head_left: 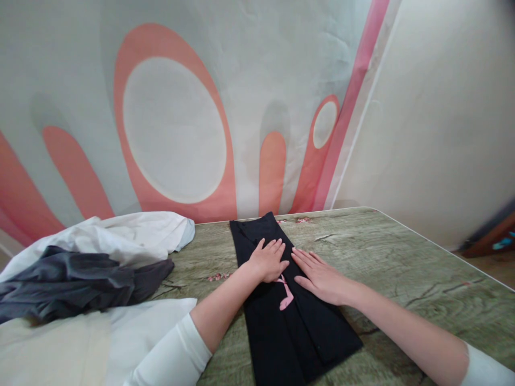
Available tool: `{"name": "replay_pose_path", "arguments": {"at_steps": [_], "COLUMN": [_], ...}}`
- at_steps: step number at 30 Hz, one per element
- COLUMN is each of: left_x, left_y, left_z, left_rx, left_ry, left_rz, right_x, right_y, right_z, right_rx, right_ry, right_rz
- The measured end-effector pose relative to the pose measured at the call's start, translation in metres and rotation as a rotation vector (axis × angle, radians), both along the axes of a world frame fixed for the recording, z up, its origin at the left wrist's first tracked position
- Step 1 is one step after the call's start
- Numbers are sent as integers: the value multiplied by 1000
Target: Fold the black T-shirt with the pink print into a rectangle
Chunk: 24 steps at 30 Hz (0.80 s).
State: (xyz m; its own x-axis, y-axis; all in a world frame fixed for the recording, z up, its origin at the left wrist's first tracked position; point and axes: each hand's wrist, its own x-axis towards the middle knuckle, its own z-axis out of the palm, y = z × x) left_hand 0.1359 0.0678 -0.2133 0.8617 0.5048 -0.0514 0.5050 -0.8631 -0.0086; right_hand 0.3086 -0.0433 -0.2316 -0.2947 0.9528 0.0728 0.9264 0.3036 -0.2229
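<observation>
A black garment (pixel 273 332) with a pink printed figure lies folded into a long strip on the wood-patterned table (pixel 386 257). My left hand (pixel 269 261) rests flat on its upper middle, fingers stretched out, covering part of the print. Just to the right, my right hand (pixel 317 276) lies along the strip's right edge with its fingers extended, the fingertips touching the cloth. Neither hand grips anything. What kind of garment it is I cannot tell.
At the left lie a crumpled white cloth (pixel 108 236), a dark grey cloth (pixel 80 279) and a cream and white cloth (pixel 60 348). Behind the table stands a wall (pixel 241 80) with orange and pink shapes. A dark brown object (pixel 493 236) is at the far right.
</observation>
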Motion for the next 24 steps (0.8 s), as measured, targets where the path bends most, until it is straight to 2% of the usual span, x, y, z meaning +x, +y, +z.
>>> {"name": "replay_pose_path", "arguments": {"at_steps": [8, 13, 16, 20, 24], "left_x": [1, 2, 2, 2, -3], "left_y": [2, -6, -13, -29, -56], "left_z": [-1, -7, -8, 0, 8], "left_rx": [-13, 81, 134, 159, 125], "left_ry": [16, -30, -65, -78, -89], "left_rz": [8, 47, 70, 24, -66], "right_x": [3, 3, 4, 13, 26], "right_y": [-55, -89, -100, -91, -48], "right_z": [10, 12, 16, 18, 11], "right_rx": [-23, -68, -120, -140, 29], "right_ry": [-47, -24, 3, 121, 204], "right_rz": [56, 64, 53, 27, -50]}}
